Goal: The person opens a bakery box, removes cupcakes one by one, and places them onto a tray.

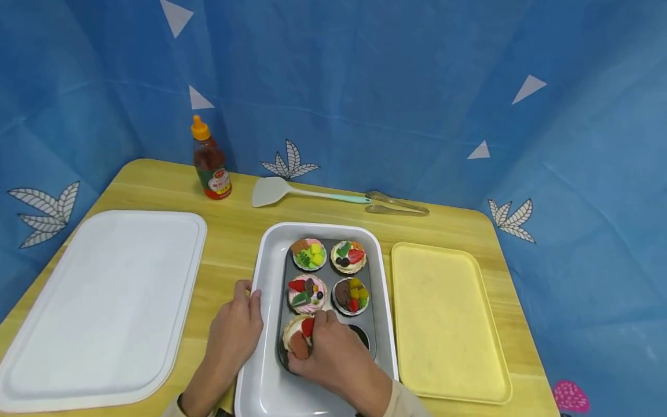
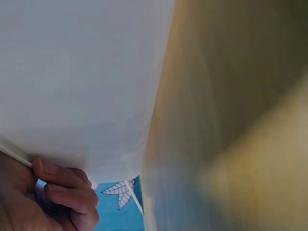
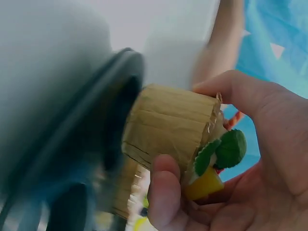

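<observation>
A cupcake in a pleated tan paper cup, topped with cream, a red piece and a brown piece, is pinched in my right hand. Green leaves and a yellow cube show on its far side. It is tilted, with its base at a well in the front left of the dark muffin tin. Several other decorated cupcakes sit in the tin's wells. The tin lies inside a deep white tub. My left hand grips the tub's left rim, fingers curled below it.
To the left lies a white tray, to the right a yellow tray. Along the back of the wooden table stand a sauce bottle, a white spatula and metal tongs. A blue curtain hangs behind.
</observation>
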Tool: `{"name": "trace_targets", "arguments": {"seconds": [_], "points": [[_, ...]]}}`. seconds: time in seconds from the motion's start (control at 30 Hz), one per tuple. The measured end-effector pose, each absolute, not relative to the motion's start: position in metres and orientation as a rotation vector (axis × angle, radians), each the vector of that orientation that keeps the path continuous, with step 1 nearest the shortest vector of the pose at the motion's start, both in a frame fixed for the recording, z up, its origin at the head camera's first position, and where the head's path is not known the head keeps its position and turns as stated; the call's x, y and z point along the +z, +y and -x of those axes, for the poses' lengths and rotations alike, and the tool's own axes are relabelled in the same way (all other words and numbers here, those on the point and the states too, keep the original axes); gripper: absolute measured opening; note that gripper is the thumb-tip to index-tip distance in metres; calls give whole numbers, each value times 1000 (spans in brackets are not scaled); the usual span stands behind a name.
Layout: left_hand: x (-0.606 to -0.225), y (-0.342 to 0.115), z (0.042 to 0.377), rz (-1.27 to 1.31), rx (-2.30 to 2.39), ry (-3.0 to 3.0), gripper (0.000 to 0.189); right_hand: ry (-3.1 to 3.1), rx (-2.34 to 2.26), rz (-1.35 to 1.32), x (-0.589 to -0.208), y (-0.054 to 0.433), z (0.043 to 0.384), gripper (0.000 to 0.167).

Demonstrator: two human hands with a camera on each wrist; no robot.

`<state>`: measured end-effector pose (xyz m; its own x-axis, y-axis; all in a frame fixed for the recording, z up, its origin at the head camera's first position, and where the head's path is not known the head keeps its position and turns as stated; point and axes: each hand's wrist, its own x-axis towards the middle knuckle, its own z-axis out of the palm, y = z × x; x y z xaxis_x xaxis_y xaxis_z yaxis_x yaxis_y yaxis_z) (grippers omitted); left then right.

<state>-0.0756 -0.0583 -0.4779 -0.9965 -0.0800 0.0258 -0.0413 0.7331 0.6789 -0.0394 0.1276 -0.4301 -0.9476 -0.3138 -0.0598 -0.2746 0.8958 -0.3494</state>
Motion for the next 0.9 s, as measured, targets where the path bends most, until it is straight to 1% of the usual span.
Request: {"name": "trace_targets", "arguments": {"seconds": [0.23,0.3,0.43,0.57,0.77,0.9], "points": [[-477,-61,74,-112,-1103,-2865,31,2941,-634,469,-400,142,43,63],[-475,-61,75,-118,-1109,-2867,33,2952,-671,433,-393,149,47,65],[-474,-60,76,-130,-1102,-2876,34,3012,-713,290,-382,167,56,60],[-475,-59,76,-131,-1104,-2877,35,3037,-728,104,-370,193,73,52],[-476,-59,76,-118,-1108,-2850,34,3088,-706,-12,-362,240,109,42],[-476,-59,75,-114,-1112,-2838,33,3080,-662,-92,-362,264,129,43]]}}
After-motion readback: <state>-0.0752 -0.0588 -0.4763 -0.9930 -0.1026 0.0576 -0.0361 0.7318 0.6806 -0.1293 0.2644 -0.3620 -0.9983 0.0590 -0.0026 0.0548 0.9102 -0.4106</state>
